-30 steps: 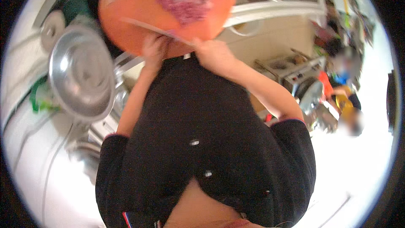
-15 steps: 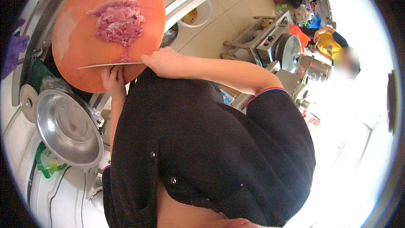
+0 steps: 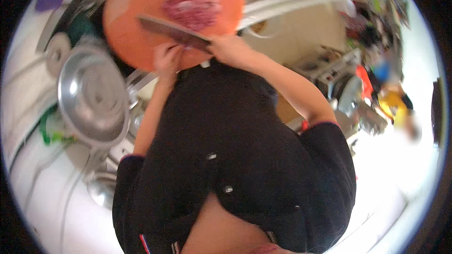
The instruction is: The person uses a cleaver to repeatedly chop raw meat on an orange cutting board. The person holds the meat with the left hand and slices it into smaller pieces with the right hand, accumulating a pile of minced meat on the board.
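A person in a black short-sleeved top, seen from above, works at a round orange cutting board point(image 3: 125, 35) that overlaps the pale edge of a counter point(image 3: 296, 3). A heap of raw pink meat point(image 3: 193, 7) lies on the board, toward its far right edge. The right hand point(image 3: 231, 51), at the board's near right edge, is closed around the handle end of a broad-bladed knife point(image 3: 173, 32). The blade slants away to the left across the board, between the heap and the left hand point(image 3: 167, 60). That hand rests at the near edge, its fingers bent and partly curled just beside the blade; blur and the knife hide whether it holds anything, so I cannot tell. A speck of pink shows near those fingers, too blurred to name surely.

The step in hand appears to be cutting the meat, with part of the heap looking chopped. The next move seems to call for a firm hold on the knife and bent left fingertips set back from its edge.

Left of the board are a shiny metal bowl point(image 3: 92, 96) and a round lid point(image 3: 57, 52). At far right, a co-worker in yellow point(image 3: 392, 101) is blurred. No brand, label or writing is legible anywhere.
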`<state>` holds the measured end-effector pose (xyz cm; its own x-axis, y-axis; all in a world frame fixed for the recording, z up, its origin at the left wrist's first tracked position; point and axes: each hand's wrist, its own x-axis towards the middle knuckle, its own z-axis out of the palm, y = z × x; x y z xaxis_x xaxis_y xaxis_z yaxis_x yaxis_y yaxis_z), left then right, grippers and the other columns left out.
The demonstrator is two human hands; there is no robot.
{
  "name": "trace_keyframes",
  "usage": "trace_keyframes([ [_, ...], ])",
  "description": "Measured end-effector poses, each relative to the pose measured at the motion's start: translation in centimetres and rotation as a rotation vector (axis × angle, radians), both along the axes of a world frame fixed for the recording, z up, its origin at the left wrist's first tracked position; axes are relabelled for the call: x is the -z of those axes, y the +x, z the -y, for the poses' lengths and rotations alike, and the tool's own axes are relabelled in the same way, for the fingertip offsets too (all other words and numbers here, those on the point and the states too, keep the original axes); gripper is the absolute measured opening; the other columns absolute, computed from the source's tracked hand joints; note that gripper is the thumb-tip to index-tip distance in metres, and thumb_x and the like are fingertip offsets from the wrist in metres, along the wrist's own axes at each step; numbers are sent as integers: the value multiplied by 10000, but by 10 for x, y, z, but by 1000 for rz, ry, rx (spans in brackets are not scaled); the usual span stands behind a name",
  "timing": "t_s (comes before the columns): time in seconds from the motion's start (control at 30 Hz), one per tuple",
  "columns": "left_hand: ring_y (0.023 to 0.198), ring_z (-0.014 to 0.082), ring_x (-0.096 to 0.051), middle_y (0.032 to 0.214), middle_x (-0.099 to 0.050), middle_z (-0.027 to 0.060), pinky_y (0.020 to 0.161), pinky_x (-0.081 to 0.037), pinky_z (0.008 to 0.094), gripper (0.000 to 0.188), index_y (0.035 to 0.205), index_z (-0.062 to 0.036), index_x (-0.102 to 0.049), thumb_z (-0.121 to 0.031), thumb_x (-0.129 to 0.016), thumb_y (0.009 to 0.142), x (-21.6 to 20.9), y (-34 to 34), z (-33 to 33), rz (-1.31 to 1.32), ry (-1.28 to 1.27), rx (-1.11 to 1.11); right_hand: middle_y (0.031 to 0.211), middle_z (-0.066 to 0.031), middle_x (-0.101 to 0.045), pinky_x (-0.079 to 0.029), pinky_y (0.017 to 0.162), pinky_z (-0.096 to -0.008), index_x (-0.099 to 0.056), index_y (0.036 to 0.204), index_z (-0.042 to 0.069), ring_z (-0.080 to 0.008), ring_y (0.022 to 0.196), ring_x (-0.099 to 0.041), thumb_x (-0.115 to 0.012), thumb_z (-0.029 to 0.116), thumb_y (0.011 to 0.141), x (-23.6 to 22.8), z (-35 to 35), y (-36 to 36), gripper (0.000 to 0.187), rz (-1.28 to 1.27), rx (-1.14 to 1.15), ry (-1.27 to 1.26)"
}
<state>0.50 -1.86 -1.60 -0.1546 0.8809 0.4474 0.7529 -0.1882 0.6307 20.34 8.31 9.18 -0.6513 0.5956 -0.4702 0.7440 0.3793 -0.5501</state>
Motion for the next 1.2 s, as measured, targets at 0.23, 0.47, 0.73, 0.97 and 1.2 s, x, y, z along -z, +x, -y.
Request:
trace_keyframes([
  [0.23, 848, 264, -600, 906, -628, 71, 741, -493, 362, 120, 841, -78, -697, -90, -728, 726, -13, -4, -1, 30, -7, 5, 768, -240, -630, -472, 637, -531, -535, 1154, 70, -435, 736, -609, -550, 162, 890, -4, 13, 32, 280, -129, 148, 161],
  [0.47, 849, 272, -582, 879, -602, 73, 731, -489, 363, 110, 847, -56, -681, -89, -685, 742, -11, -1, -2, 36, 56, 2, 676, -214, -608, -467, 573, -524, -494, 999, 59, -428, 665, -603, -535, 144, 907, -32, 25, 46, 132, -1, -68, 231],
  [0.73, 837, 276, -578, 866, -597, 75, 727, -487, 368, 102, 827, -58, -677, -92, -673, 731, -14, -2, -2, 39, 36, -2, 648, -225, -582, -450, 552, -530, -455, 961, 54, -443, 642, -587, -517, 144, 914, -23, 32, 64, 119, 100, -118, 156],
  [0.97, 814, 271, -577, 868, -604, 71, 708, -486, 366, 104, 832, -74, -686, -86, -679, 729, -12, -2, -3, -7, 10, 23, 687, -240, -606, -474, 611, -529, -461, 984, 19, -451, 684, -608, -514, 158, 905, 11, 17, -11, 169, 7, -174, 216],
  [1.2, 856, 264, -604, 907, -624, 63, 736, -497, 359, 139, 867, -77, -693, -67, -698, 729, -16, -5, 3, 50, 37, 17, 746, -277, -607, -465, 635, -522, -514, 1060, 12, -453, 718, -600, -538, 142, 904, 9, -10, 32, 204, -160, 98, 142],
])
